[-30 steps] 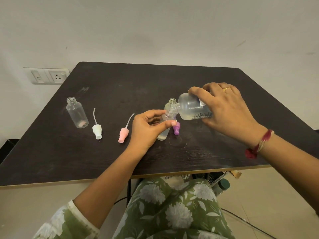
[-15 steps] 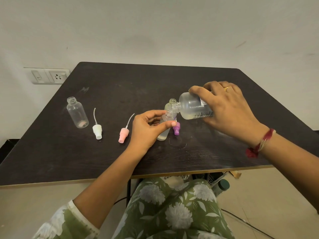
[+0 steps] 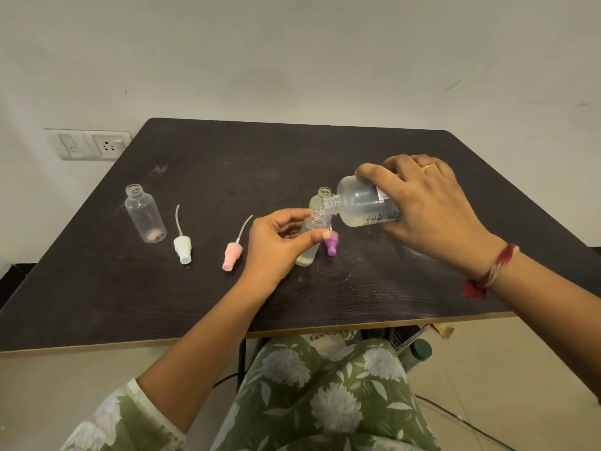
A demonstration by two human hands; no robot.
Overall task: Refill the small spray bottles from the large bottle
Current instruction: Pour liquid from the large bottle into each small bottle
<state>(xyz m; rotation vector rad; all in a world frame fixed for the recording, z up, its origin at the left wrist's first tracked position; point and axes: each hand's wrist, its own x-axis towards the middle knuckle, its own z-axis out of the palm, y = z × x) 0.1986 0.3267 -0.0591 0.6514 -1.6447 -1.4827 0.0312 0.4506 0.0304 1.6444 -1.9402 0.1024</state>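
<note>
Both hands work mid-way along the desk (image 3: 227, 164): the left hand (image 3: 276, 245) pinches a small spray bottle (image 3: 305, 255), base on the wood, and the right hand (image 3: 432, 209) wraps the large bottle (image 3: 361, 203), tipped with its mouth at the small neck. A second open bottle (image 3: 320, 198) stands at 12 o'clock, a purple sprayer (image 3: 331, 245) lies at 3, and a pink sprayer (image 3: 232, 255), white sprayer (image 3: 182, 249) and clear bottle (image 3: 144, 216) sit toward 9. Dark wood runs open toward the pale wall (image 3: 292, 60). A socket (image 3: 105, 145) sits at 10 o'clock, past the left edge.

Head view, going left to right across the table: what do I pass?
In order: empty small bottle → white spray cap → pink spray cap → left hand gripping the partly filled small bottle → purple spray cap → tipped large bottle → right hand holding it.
</note>
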